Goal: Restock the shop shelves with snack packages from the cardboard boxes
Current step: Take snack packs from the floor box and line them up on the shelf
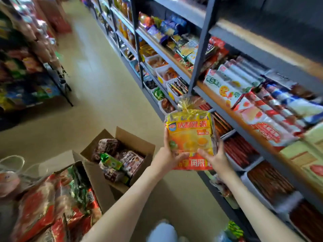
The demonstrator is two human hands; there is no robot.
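A yellow and orange snack package (pixel 189 137) with a gold tied top is held upright in front of the grey shelf unit (pixel 218 100) on the right. My left hand (pixel 168 152) grips its left edge and my right hand (pixel 215 157) grips its lower right edge. An open cardboard box (pixel 138 142) on the floor holds several dark wrapped packages and a green one. A second cardboard box (pixel 90 173) at the lower left is filled with red and green snack bags.
The right shelves hold white and red boxed snacks (pixel 244 95), bins of small sweets (pixel 166 74) and trays of red sticks (pixel 241 151). Another shelf unit (pixel 29 70) with crisp bags stands across the aisle. Tan floor (pixel 97 81) runs between them.
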